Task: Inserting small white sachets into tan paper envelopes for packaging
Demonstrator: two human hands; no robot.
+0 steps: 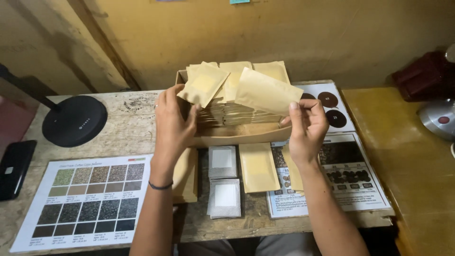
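Holding one kraft pouch above the box: right hand fingers pinch its right end, long axis running left and up. Left hand fingers grip a second pouch at the box's left, stack just beneath both.

A cardboard box packed with paper pouches sits at the middle of the table's back edge. Before it lie two filter sachets, one behind the other, with a flat pouch to their right. A bean chart lies at the front left corner, a lamp base behind it, and printed sheets toward the right edge
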